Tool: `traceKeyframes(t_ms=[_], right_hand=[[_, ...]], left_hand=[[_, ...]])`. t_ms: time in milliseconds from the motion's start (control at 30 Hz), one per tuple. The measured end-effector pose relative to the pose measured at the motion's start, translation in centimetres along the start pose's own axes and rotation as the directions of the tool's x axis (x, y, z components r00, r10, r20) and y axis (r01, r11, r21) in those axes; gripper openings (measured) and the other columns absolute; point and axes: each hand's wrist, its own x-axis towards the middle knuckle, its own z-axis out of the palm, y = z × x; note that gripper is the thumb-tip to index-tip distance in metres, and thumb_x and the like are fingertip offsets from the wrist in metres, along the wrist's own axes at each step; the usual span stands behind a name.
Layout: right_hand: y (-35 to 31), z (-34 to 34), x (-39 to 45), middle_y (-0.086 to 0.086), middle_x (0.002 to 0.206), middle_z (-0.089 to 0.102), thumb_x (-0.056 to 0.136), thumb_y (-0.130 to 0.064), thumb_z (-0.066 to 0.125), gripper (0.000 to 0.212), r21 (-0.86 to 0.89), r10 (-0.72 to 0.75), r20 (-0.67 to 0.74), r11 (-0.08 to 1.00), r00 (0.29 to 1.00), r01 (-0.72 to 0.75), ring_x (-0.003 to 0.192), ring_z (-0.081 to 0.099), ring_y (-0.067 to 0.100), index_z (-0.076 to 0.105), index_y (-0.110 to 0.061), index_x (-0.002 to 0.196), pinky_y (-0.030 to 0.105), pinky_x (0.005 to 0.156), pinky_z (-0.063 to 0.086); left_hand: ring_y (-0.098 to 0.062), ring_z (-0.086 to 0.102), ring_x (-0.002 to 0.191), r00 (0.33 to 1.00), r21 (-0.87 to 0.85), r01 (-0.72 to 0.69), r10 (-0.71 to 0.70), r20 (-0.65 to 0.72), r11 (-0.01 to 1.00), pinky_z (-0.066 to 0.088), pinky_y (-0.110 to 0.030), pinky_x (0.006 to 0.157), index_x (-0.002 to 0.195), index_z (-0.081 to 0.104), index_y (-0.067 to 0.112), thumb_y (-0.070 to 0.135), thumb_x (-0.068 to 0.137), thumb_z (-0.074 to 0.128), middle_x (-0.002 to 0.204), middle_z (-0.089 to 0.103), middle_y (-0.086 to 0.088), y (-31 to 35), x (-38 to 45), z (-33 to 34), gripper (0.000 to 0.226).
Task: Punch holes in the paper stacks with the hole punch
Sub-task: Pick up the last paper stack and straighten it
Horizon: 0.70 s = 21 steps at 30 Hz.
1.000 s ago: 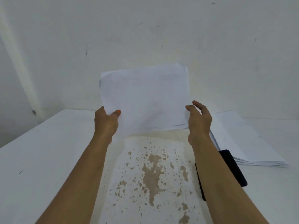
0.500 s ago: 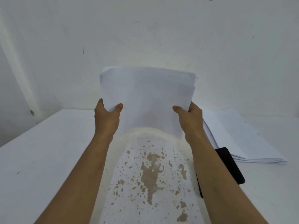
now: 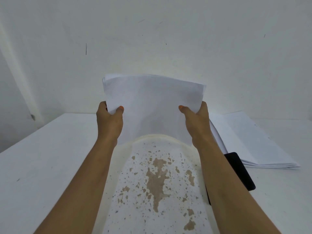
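step in hand: we judge this to be squaring the sheaf before punching — the edges must line up first.
sheaf (image 3: 153,105): a thin bundle of white sheets, held up off the table (image 3: 50,157), roughly upright and facing us, in front of the wall (image 3: 152,31).
left hand (image 3: 109,122): grasping the sheaf's lower left corner, thumb on the near face.
right hand (image 3: 196,123): grasping the lower right corner the same way.
orientation: long axis runs left to right between our hands; the top edge leans slightly away and dips toward the right, its corners fanned.
technique: we would loosen both grips a little, tap the bottom edge on the table, then tap one side edge — fanned sheets punch out of line.
other stack (image 3: 249,142): lying flat on the table to our right, well apart from the sheaf.
dark flat object (image 3: 239,171): beside that stack, partly hidden by the right forearm; we cannot tell what it is.
hole punch: not identifiable.
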Motion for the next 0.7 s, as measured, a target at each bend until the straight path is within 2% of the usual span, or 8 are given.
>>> traceKeyframes(t_ms=[167, 267, 333, 400, 500, 567, 633, 700], right_hand=[[0.6, -0.2, -0.2, -0.007, 0.109, 0.062, 0.098, -0.017, 0.051, 0.023, -0.028, 0.063, 0.037, 0.998, 0.997, -0.062, 0.099, 0.060, 0.012, 0.050, -0.025, 0.119, 0.021, 0.069, 0.047], [-0.1, 0.0, 0.1, -0.009, 0.106, 0.064, 0.099, -0.017, 0.050, 0.019, -0.017, 0.022, 0.004, 1.000, 1.000, -0.022, 0.097, 0.061, 0.009, 0.053, -0.026, 0.116, 0.021, 0.071, 0.049], [-0.3, 0.1, 0.3, -0.014, 0.101, 0.063, 0.098, -0.018, 0.052, 0.017, -0.005, -0.001, -0.018, 1.000, 1.000, 0.001, 0.093, 0.061, 0.004, 0.053, -0.029, 0.111, 0.019, 0.067, 0.048], [0.0, 0.0, 0.4, -0.015, 0.099, 0.061, 0.097, -0.019, 0.054, 0.017, -0.022, 0.021, -0.016, 1.000, 1.000, -0.021, 0.091, 0.060, 0.005, 0.051, -0.030, 0.109, 0.019, 0.065, 0.046], [1.1, -0.2, 0.3, -0.009, 0.105, 0.063, 0.098, -0.016, 0.048, 0.027, -0.134, 0.122, 0.045, 0.984, 0.991, -0.116, 0.097, 0.060, 0.014, 0.053, -0.026, 0.123, 0.025, 0.073, 0.047], [1.6, 0.0, 0.1, -0.009, 0.102, 0.064, 0.100, -0.013, 0.042, 0.033, -0.187, 0.149, 0.065, 0.973, 0.987, -0.134, 0.098, 0.061, 0.016, 0.056, -0.023, 0.128, 0.026, 0.076, 0.048], [1.6, 0.3, 0.1, -0.012, 0.099, 0.064, 0.101, -0.014, 0.040, 0.034, -0.197, 0.128, 0.065, 0.974, 0.990, -0.113, 0.096, 0.062, 0.013, 0.059, -0.022, 0.128, 0.026, 0.079, 0.049], [1.2, 1.0, -0.2, -0.016, 0.098, 0.065, 0.102, -0.016, 0.040, 0.031, -0.185, 0.072, 0.070, 0.981, 0.995, -0.058, 0.094, 0.063, 0.009, 0.061, -0.028, 0.121, 0.021, 0.078, 0.050]], left_hand=[[-0.005, 0.057, 0.074, 0.997, 0.000, 0.072, -0.072, 0.038, 0.997, 0.043, -0.019, 0.059, 0.100, 0.054, 0.018, 0.013, 0.092, 0.057, 0.085, 0.059, 0.011, -0.8, -0.4, 0.3, 0.011], [-0.001, 0.056, 0.070, 0.999, -0.002, 0.030, -0.030, 0.026, 1.000, 0.044, -0.012, 0.053, 0.096, 0.055, 0.020, 0.012, 0.093, 0.053, 0.084, 0.060, 0.011, -0.1, -0.3, 0.3, 0.009], [0.003, 0.056, 0.067, 1.000, -0.018, -0.001, 0.001, 0.009, 1.000, 0.043, -0.006, 0.049, 0.094, 0.054, 0.023, 0.012, 0.093, 0.053, 0.084, 0.060, 0.013, 0.3, -0.1, 0.3, 0.011], [0.002, 0.055, 0.067, 1.000, -0.016, 0.012, -0.012, -0.002, 1.000, 0.043, -0.008, 0.049, 0.098, 0.051, 0.022, 0.013, 0.092, 0.053, 0.084, 0.058, 0.012, 0.2, 0.0, 0.4, 0.010], [-0.004, 0.055, 0.074, 0.992, 0.004, 0.124, -0.124, 0.031, 0.992, 0.042, -0.017, 0.057, 0.111, 0.051, 0.019, 0.013, 0.093, 0.053, 0.089, 0.058, 0.011, -0.7, -0.5, 0.7, 0.019], [-0.006, 0.055, 0.073, 0.982, -0.010, 0.180, -0.179, 0.063, 0.984, 0.042, -0.018, 0.060, 0.111, 0.056, 0.019, 0.009, 0.095, 0.049, 0.087, 0.059, 0.010, -1.4, -1.0, 0.9, 0.020], [-0.005, 0.051, 0.067, 0.980, -0.027, 0.192, -0.190, 0.057, 0.981, 0.041, -0.018, 0.062, 0.107, 0.059, 0.018, 0.008, 0.097, 0.044, 0.081, 0.058, 0.008, -1.5, -1.3, 1.2, 0.021], [-0.005, 0.051, 0.068, 0.987, -0.051, 0.159, -0.157, 0.028, 0.986, 0.044, -0.019, 0.071, 0.110, 0.060, 0.014, 0.010, 0.098, 0.043, 0.088, 0.059, 0.005, -0.9, -1.5, 1.7, 0.022]])
